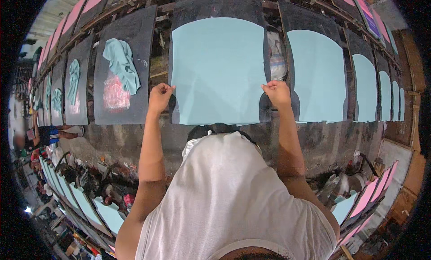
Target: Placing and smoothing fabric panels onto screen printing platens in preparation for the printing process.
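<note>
A light blue fabric panel [218, 71] with a curved top edge lies flat on a dark board [217, 6] in front of me. At its left edge, my left hand [160, 98] is closed in a pinch on the cloth. My right hand [278, 94] pinches the opposite edge at about the same height. Between the hands the cloth looks mostly smooth, and its lower edge runs along the near end of the board.
A matching blue panel [316, 76] lies on the board to the right, with several more beyond. On the left board, a crumpled blue cloth [122, 65] partly covers a pinkish-white print patch [116, 95]. Far left stands another person [45, 133]. Behind me run more panel-covered boards [110, 215].
</note>
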The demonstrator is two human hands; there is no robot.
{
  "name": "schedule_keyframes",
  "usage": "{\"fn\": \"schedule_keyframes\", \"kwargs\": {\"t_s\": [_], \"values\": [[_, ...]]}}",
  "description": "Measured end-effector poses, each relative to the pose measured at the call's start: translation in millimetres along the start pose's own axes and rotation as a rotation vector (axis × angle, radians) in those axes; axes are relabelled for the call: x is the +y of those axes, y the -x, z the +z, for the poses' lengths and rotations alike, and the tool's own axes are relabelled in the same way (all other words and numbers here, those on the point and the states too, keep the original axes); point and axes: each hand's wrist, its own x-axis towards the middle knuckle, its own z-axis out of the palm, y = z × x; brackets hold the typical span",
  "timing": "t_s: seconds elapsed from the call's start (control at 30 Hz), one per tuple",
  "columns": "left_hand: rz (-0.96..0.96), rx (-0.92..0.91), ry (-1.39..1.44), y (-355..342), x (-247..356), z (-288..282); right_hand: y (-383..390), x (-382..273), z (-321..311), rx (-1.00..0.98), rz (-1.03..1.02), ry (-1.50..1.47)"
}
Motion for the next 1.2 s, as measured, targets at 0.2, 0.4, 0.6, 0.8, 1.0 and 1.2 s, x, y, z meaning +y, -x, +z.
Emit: {"fn": "schedule_keyframes", "kwargs": {"t_s": [0.2, 0.4, 0.6, 0.8, 1.0, 1.2], "values": [[0.027, 0.074, 0.037, 2.7, -19.1, 2.7, 4.9, 3.1, -4.6, 0.043, 0.039, 0.085], [0.051, 0.267, -0.120, 31.5, -11.2, 0.2, 19.6, 9.6, -26.6, 0.217, -0.033, 0.431], [0.096, 0.232, -0.138, 84.2, -16.7, -12.1, 49.4, 1.4, -10.7, 0.113, -0.502, 0.451], [-0.054, 0.209, 0.008, 141.8, -32.3, -50.5, 57.3, 20.5, -39.8, 0.195, -0.290, 0.615], [0.048, 0.218, 0.121, 112.9, -40.1, -90.0, 68.4, 0.1, -21.2, 0.378, -0.292, 0.510], [0.163, 0.128, 0.133, 56.6, -76.7, -172.5, 73.1, -25.4, 41.9, 0.299, -0.713, 0.710]]}}
